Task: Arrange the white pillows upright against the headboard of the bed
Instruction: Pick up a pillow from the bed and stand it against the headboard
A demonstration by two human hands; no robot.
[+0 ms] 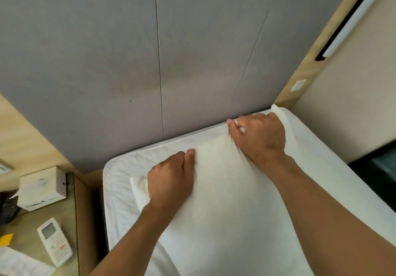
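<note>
The grey padded headboard [128, 61] fills the upper part of the view, and the rest is placed from it. The bed [120, 190], under a quilted white cover, butts against the foot of the headboard. A white pillow [225, 190] lies on the bed just in front of the headboard, its far edge close to the headboard's base; it looks flat or only slightly raised, and how far it tilts cannot be told. Both forearms reach from the near edge toward the headboard, bare, palms down. The right hand [261, 136] sits nearest the headboard, at the pillow's far right corner, fingers curled and bunching the fabric in a closed grip, thumb pointing left along the pillow's top edge. The left hand [171, 181] is further from the headboard, on the pillow's left edge, knuckles up, fingers curled down into the pillow and holding it, thumb lying straight toward the headboard. Left of the headboard, a table [27, 228] holds a white box [42, 187] and, nearer the camera, a white remote [54, 242].
</note>
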